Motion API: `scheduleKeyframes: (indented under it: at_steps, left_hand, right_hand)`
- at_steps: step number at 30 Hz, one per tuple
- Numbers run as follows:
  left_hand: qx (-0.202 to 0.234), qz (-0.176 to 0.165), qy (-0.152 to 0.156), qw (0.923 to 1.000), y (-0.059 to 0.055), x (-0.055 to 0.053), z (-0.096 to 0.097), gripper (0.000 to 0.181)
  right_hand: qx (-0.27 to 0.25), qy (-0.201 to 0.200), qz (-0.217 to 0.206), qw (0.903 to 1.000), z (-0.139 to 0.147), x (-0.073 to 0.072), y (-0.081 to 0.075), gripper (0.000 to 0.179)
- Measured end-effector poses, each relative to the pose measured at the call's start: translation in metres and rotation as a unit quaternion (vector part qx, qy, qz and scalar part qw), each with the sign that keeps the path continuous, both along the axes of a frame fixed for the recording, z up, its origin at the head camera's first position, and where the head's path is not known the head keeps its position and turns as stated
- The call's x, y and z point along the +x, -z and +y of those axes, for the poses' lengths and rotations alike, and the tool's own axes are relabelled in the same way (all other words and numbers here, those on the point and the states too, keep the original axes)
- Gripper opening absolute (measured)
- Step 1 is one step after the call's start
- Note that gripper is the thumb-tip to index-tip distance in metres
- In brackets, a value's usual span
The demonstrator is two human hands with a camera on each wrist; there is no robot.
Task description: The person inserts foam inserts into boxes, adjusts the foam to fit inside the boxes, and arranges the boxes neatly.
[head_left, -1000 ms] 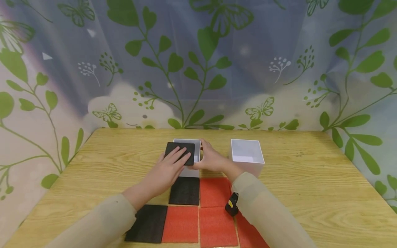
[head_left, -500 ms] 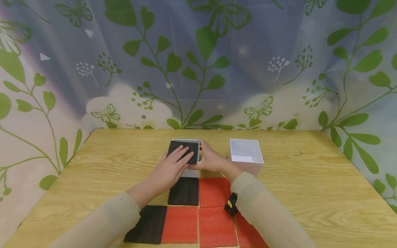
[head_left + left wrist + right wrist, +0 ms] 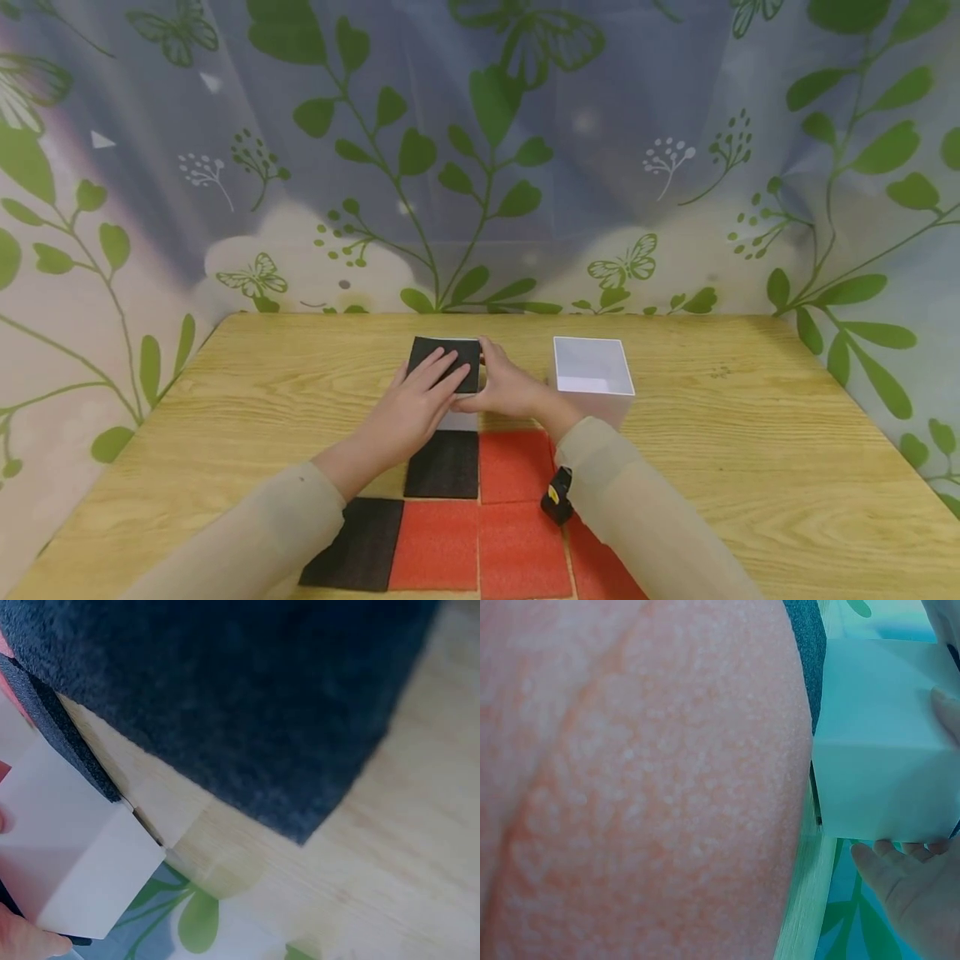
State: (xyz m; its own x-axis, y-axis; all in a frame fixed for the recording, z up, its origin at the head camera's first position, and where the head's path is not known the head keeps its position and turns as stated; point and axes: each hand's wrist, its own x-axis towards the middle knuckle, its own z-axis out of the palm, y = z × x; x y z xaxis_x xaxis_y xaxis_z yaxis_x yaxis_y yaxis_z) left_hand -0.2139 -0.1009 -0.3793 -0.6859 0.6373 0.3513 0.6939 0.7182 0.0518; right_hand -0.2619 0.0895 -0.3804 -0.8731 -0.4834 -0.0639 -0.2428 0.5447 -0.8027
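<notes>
My left hand (image 3: 408, 415) lies over a black foam square (image 3: 467, 367) that covers most of the mouth of the left white box (image 3: 457, 419). Several fingers stretch across the square's top; its front edge is held between them and the thumb, largely hidden. My right hand (image 3: 512, 387) grips the same box from the right, thumb at the front and fingers round the far side. In the right wrist view the box (image 3: 885, 787) stands upright, with the right hand (image 3: 919, 889) against its side. The left wrist view shows the box (image 3: 75, 825) at left.
A second white box (image 3: 596, 408), open at the top, stands to the right. In front lie black squares (image 3: 442, 464) (image 3: 358, 546) and several red squares (image 3: 513, 467) on the wooden table (image 3: 750, 467). A patterned curtain (image 3: 375, 275) hangs behind.
The left hand has shifted the black square right and slightly away, so it now lines up over the box's mouth. The right hand keeps its grip on the box.
</notes>
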Motion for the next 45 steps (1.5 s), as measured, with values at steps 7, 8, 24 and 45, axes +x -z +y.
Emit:
scheduleKeyframes:
  at_steps: [7, 8, 24, 45]
  left_hand:
    - [-0.008, -0.017, -0.017, 0.9997, 0.000, -0.003, 0.000, 0.046]
    - [-0.009, -0.021, -0.021, 0.9995, 0.000, -0.004, 0.000, 0.046]
    - [-0.055, -0.017, -0.034, 0.9977, -0.006, -0.003, -0.003, 0.051]
    - [-0.106, 0.020, -0.013, 0.9941, -0.004, 0.027, 0.007, 0.069]
  right_hand:
    - [-0.002, -0.005, 0.007, 1.0000, -0.001, 0.000, 0.000, 0.095]
    - [0.002, -0.004, 0.007, 1.0000, -0.001, 0.000, 0.000, 0.097]
    - [0.030, 0.006, -0.003, 0.9995, -0.001, 0.002, 0.000, 0.109]
    - [-0.028, -0.007, 0.008, 0.9996, 0.001, 0.000, 0.000, 0.084]
